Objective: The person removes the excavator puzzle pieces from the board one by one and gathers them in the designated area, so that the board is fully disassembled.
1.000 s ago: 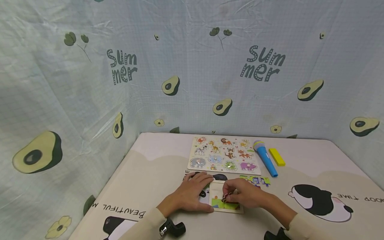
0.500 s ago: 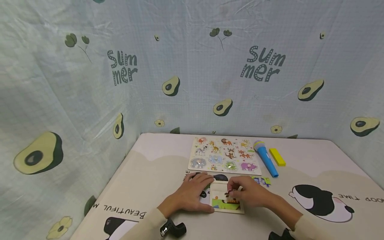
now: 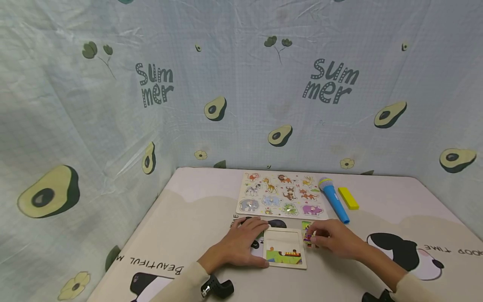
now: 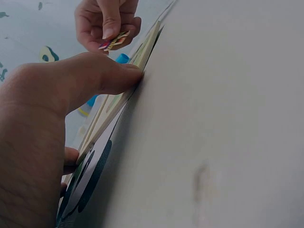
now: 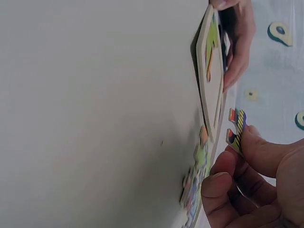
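1. Clearly, we see the left hand (image 3: 245, 242) spanning the puzzle tray (image 3: 284, 239), thumb on its near-left corner, fingers at its far-left one; we judge this grip is for steadying it.
2. We find the right hand (image 3: 336, 238) pinching a striped puzzle piece (image 5: 241, 119) between thumb and bent fingers, just right of the tray, above the table (image 3: 196, 226). Held by one side, it leaves its notched edge uncovered.
3. In the tray, a green picture strip (image 3: 277, 257) fills the near side; the rest shows bare wood.
4. We see loose pieces (image 5: 200, 159) beside the tray's far-right corner, handy, we think, for the right hand.
5. Behind, the animal board (image 3: 259, 212), microphone (image 3: 335, 200) and yellow block (image 3: 348, 198) lie untouched, presumably leaving us elbow room.
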